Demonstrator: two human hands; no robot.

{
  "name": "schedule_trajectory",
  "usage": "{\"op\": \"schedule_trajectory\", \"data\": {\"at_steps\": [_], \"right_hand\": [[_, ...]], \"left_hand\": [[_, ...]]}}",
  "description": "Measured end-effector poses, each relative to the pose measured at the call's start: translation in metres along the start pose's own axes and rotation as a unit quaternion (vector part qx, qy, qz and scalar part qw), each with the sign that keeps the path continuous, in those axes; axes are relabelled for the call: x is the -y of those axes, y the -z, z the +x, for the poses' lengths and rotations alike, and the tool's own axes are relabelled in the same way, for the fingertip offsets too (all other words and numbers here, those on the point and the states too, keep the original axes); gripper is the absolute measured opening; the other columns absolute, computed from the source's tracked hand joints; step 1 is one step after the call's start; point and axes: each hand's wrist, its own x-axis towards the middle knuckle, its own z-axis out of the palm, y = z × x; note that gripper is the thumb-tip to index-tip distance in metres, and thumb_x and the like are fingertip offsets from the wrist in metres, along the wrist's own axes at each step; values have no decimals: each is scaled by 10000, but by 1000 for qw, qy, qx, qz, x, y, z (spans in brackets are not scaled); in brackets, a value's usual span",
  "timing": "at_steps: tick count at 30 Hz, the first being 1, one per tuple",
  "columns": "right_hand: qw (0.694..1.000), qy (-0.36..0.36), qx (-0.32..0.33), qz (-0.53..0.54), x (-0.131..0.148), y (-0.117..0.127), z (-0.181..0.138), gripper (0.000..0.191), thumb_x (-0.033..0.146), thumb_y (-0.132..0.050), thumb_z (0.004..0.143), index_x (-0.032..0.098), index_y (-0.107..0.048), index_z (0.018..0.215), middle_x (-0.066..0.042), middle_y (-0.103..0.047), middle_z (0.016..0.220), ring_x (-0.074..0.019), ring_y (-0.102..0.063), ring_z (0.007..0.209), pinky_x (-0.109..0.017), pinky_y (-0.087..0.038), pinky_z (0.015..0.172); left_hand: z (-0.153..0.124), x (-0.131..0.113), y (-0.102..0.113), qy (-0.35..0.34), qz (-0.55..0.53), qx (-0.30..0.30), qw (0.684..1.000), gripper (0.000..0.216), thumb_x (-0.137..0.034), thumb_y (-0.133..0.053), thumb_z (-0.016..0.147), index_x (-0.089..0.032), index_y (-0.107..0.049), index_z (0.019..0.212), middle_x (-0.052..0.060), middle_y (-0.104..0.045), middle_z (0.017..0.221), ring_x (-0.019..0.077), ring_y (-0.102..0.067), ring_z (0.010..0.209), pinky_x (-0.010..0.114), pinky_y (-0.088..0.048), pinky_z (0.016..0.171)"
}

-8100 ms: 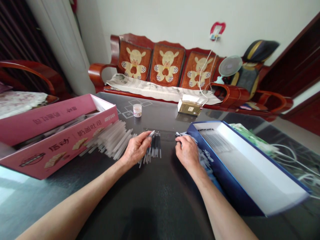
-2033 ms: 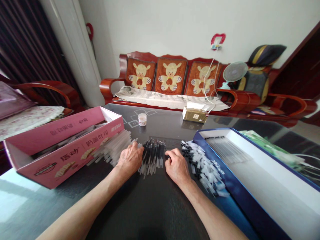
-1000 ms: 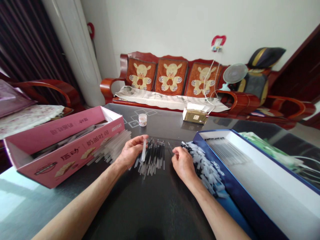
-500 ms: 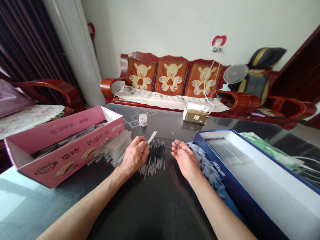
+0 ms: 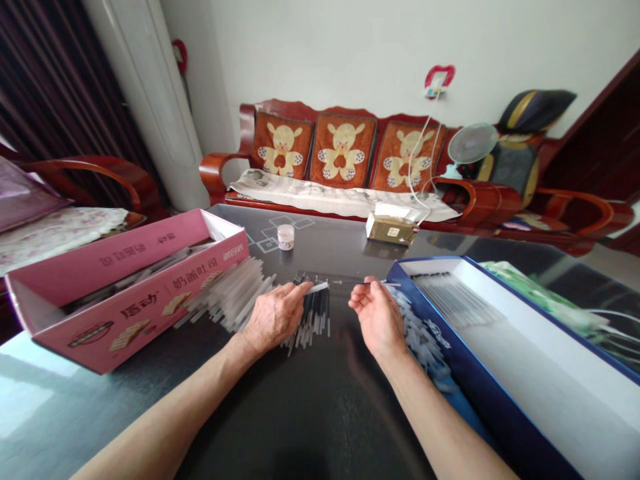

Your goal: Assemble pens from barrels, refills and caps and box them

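On black tabletop, from the left:

Pink box, long, open-topped, printed with dark lettering; dark and pale slender items inside, too indistinct to identify.

Loose pile of translucent tubes, fanned just beside the box's near wall.

Left hand, back upward, thumb and forefinger closed on one end of a whitish tube; free end pointing right, above the dark-cored rods.

Small lidded jar, upright, farther back.

Bundle of dark-cored rods, lying between both hands, partly hidden by the left.

Slim rod, nearly level, tip leftward, apart from the whitish tube; pinched between thumb and forefinger of right hand, remaining fingers loosely curled.

Tissue box, gold, at rear.

Heap of short pale pieces, partly behind right hand.

Blue box, white-lined; row of clear tubes at its far end.

Green packet, just beyond.
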Motion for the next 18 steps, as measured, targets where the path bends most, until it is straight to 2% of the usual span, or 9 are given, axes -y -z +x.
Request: {"op": "schedule_trajectory", "data": {"at_steps": [6, 10, 18], "right_hand": [[1000, -9, 7, -14, -5, 2, 0, 265, 395, -678, 723, 194, -591, 871, 23, -651, 655, -105, -584, 579, -227, -485, 538], [999, -19, 38, -30, -7, 4, -1, 268, 398, -681, 729, 192, -597, 876, 18, -651, 658, -107, -582, 579, -223, -479, 529], [989, -38, 90, -109, -16, -5, -16, 267, 413, -677, 750, 195, -670, 903, 0, -656, 720, -105, -579, 623, -223, -476, 569]], "left_hand": [[0, -3, -1, -19, 5, -6, 1000, 387, -187, -368, 904, -192, -499, 1268, 41, -602, 852, 149, -601, 800, 228, -449, 671], [-1, -3, -1, -42, 12, -8, 999, 378, -173, -377, 898, -178, -505, 1254, 36, -594, 832, 149, -583, 752, 235, -445, 639], [0, -7, -1, -91, 35, -7, 995, 381, -150, -382, 896, -175, -483, 1263, 48, -606, 872, 181, -555, 804, 286, -473, 716]]}}
